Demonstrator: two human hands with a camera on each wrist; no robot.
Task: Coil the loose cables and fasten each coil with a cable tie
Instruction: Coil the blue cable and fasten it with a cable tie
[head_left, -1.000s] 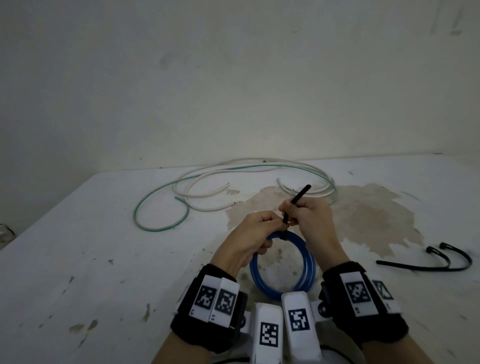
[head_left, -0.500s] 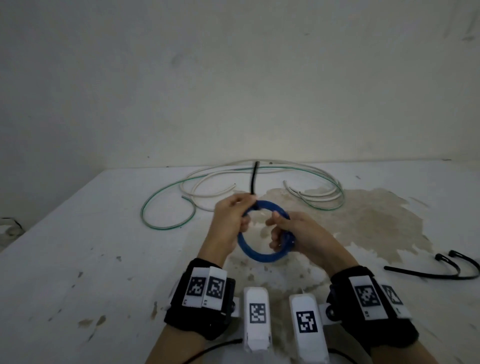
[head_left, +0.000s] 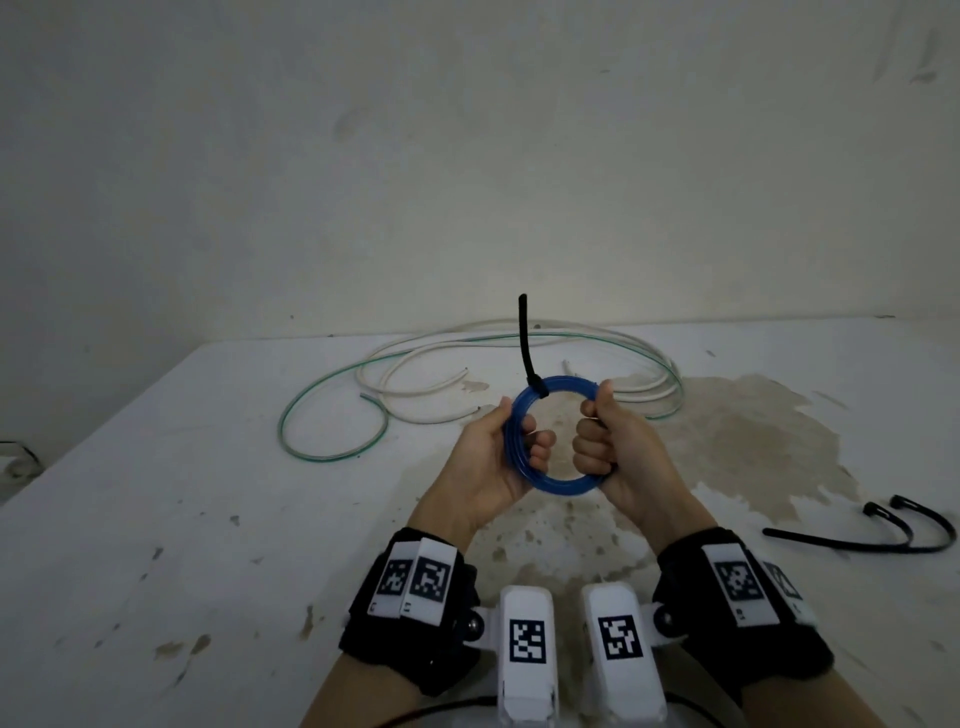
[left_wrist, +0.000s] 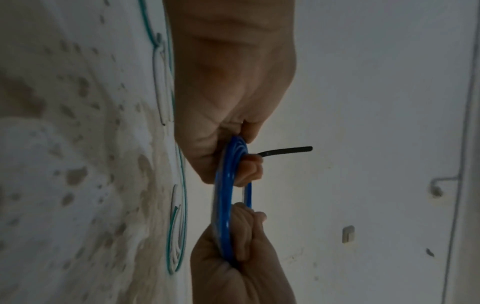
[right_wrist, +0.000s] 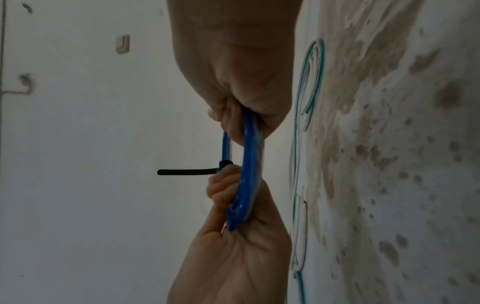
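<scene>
coil (head_left: 558, 486): held above desk (head_left: 156, 493) | left hand (head_left: 488, 462): fingers grasping coil's left | right hand (head_left: 615, 447): fingers grasping coil's right | tie (head_left: 525, 343): on coil top

The blue coil (head_left: 551, 483) is hidden where the left hand (head_left: 488, 462) and right hand (head_left: 618, 447) wrap it — both sides covered. In the wrist views the loose cables (left_wrist: 179, 236) blur; the black tie (left_wrist: 285, 151) head sits behind fingers.

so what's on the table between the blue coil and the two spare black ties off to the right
Only bare, stained table lies between the blue coil and the spare black ties; the head view shows it.
</scene>
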